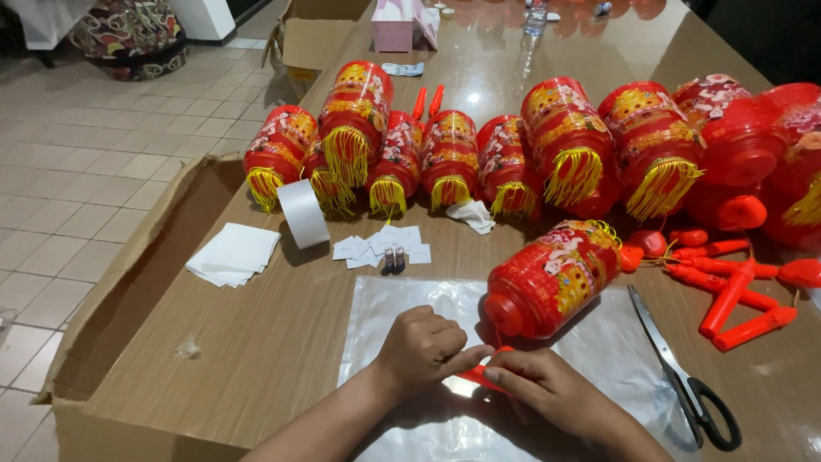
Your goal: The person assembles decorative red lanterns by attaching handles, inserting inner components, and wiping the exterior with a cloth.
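Both hands meet over a clear plastic sheet point(402, 295) on the wooden table point(256, 342). The left hand point(421, 346) and the right hand point(547, 389) pinch the two ends of a small red plastic handle point(481, 375), fingers closed tight on it. Just beyond lies a red lantern point(552, 278) on its side; scissors point(684, 376) rest to the right, two batteries point(393, 259) farther back.

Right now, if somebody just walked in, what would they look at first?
Probably the long row of red lanterns with yellow tassels, lined up across the far side of the wooden table. Next, one lantern lying on its side on a clear plastic sheet, just beyond the left hand and right hand, which pinch a small red plastic piece.
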